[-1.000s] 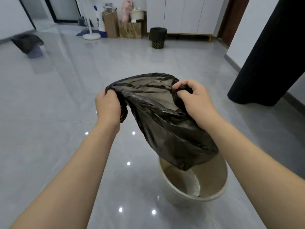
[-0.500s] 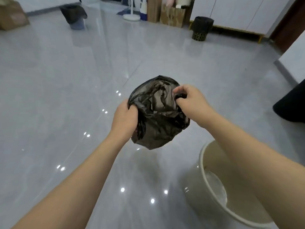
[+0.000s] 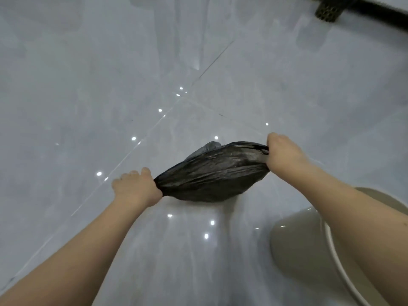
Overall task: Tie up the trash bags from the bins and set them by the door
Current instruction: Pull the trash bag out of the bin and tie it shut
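Both hands closed on the black trash bag (image 3: 213,173), one at each end. Left hand (image 3: 134,188) fisted around a bunched corner at the bag's lower-left end; right hand (image 3: 284,154) clamped on gathered plastic at the upper-right end. Bag is held in the air above the grey tiled floor (image 3: 88,85), stretched taut between the two fists in a slanted, spindle-like shape.

Change since half a second ago: the mouth was then crumpled between hands held close together, the bag hanging as a rounded lump. Now the hands have drawn well apart and the plastic is pulled into a long tight band, its mouth flattened shut. Reads as the rim being pulled into two ears ahead of a knot. No knot visible yet.

Against the frame a second back: the bag then hung open-mouthed directly over the beige bin (image 3: 309,250), its bottom dipping into the bin. Now it is clear of the bin, which sits at lower right, partly behind the right forearm, looking empty as far as its visible side shows. The view has also tipped down; the far wall clutter is gone from sight, only the base of a dark perforated bin (image 3: 329,12) left at top right.

Task standing, as a judgement: bag lifted out, tying underway, carry to the door not begun. Door not in view. Bag looks light; contents cannot be made out.
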A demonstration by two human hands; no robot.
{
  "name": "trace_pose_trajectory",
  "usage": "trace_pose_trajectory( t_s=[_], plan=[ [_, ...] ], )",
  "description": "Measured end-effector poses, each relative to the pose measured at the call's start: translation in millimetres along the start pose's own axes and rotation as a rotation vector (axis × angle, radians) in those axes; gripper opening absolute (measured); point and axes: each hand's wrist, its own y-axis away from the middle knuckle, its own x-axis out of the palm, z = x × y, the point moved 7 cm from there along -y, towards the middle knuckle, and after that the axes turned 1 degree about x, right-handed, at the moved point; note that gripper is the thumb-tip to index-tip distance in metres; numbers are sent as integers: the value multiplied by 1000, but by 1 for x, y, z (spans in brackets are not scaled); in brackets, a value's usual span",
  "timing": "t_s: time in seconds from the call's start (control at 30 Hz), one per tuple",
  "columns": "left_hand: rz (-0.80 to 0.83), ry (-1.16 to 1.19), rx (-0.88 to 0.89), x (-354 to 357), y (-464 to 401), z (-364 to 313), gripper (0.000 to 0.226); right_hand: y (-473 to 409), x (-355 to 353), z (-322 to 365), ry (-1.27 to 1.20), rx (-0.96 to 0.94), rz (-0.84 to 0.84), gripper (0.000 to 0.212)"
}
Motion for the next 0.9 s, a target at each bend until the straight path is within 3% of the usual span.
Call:
trace_pose_trajectory(
  t_s=[0.13,0.23,0.3,0.43,0.5,0.57,0.63,0.7,0.73,0.8,0.87,0.9],
  plan=[
    [-176,92,384,-26,28,-69,99,-1,-18,0,-159,32,50,16],
    [-257,63,549,-45,39,-106,115,5,-32,-2,-328,59,38,16],
    [-318,5,534,-58,36,-117,104,13,-42,-10,-329,66,19,16],
    [-220,171,442,-65,17,-122,31,27,-61,-42,-124,124,22,9],
    [-184,191,458,-57,13,-127,25,36,-65,-48,-164,111,42,31],
    [-184,217,500,-46,15,-135,21,51,-61,-35,-202,7,33,69],
    [-180,243,551,-38,22,-141,13,67,-47,-4,15,-198,-29,103],
    [-179,234,597,-34,32,-144,11,73,-13,22,310,-355,-54,116],
    [-174,219,609,-32,36,-144,11,69,4,30,439,-385,-41,110],
    [-132,174,589,-28,39,-140,15,57,25,37,572,-379,-8,72],
    [-12,67,509,-19,34,-129,22,45,34,35,538,-316,13,28],
    [70,1,460,-11,30,-122,26,42,39,33,509,-294,27,22]
  ],
)
